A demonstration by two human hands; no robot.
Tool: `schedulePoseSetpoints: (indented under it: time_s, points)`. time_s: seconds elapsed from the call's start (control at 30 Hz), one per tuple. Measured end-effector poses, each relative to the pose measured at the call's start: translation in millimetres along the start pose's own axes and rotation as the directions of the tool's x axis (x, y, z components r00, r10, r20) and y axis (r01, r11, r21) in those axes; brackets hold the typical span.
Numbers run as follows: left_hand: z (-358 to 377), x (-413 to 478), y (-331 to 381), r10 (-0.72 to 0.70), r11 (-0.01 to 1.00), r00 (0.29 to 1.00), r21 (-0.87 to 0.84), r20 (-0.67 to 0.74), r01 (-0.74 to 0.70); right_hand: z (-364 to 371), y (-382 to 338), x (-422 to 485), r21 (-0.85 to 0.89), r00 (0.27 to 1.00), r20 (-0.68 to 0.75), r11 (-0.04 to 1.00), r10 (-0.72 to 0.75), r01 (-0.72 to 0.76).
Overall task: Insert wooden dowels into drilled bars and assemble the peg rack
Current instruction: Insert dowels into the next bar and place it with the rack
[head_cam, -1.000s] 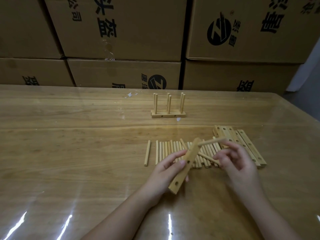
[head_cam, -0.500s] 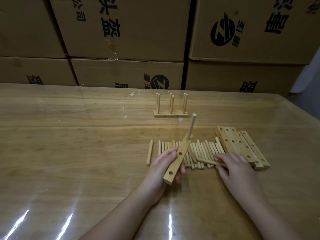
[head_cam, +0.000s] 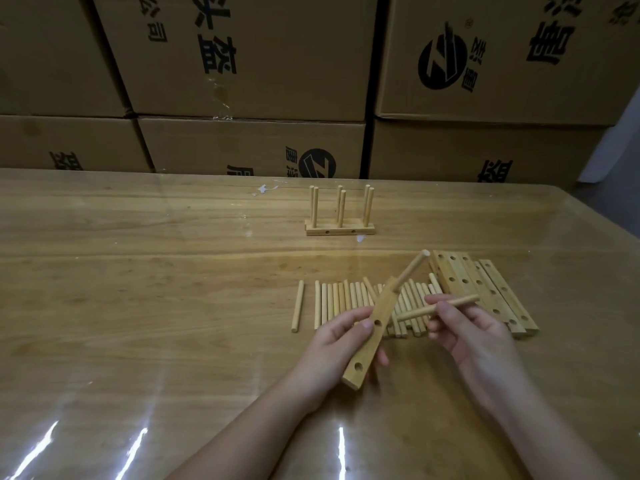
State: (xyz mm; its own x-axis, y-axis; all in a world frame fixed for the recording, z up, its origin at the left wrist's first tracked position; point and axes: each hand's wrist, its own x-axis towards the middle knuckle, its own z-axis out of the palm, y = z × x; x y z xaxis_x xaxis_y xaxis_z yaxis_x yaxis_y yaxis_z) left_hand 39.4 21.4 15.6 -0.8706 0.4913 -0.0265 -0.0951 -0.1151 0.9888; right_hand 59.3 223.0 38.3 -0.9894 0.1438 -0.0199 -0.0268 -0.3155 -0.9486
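Left hand (head_cam: 337, 344) grips a drilled bar (head_cam: 372, 336) tilted above the table (head_cam: 138, 289), one peg (head_cam: 412, 270) already stuck in its far end. Right hand (head_cam: 467, 332) pinches another dowel (head_cam: 437, 308) near the bar's middle.

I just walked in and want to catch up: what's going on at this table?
A person is building a peg rack. The left hand grips a drilled bar with one dowel standing in its far hole. The right hand pinches a second dowel, its tip near the bar's middle hole but not yet in. Loose dowels and spare bars lie on the table; a finished rack stands farther back.
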Motion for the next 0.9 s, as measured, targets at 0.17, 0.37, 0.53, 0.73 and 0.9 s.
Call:
schedulePoseSetpoints:
  time_s: [0.17, 0.37, 0.53, 0.73, 0.9]
  points:
    - [1.1, 0.3, 1.0, 0.008, 1.000, 1.000, 0.014, -0.002, -0.008, 5.9, 3.7, -3.1, -0.097, 0.999, 0.009, 0.994, -0.047, 0.048]
    - [-0.4, -0.8, 2.4, 0.002, 1.000, 0.999, -0.025, 0.046, 0.000, 6.9, 2.9, -3.9, -0.113, 0.997, 0.006, 0.991, -0.071, 0.071]
    - [0.7, -0.7, 3.0, 0.043, 0.999, 0.997, -0.030, 0.061, -0.041, 12.3, 4.1, -8.0, -0.126, 0.994, 0.051, 0.987, -0.095, 0.101]
    - [2.3, 1.3, 0.6, 0.049, 0.999, 0.998, -0.003, 0.047, -0.049, 14.3, 5.6, -9.4, -0.185, 0.991, 0.060, 0.974, -0.122, 0.131]
    - [0.7, 0.8, 0.5, 0.027, 0.998, 0.999, -0.055, 0.040, -0.025, 14.2, 6.2, -9.8, -0.224, 0.987, 0.079, 0.962, -0.142, 0.156]
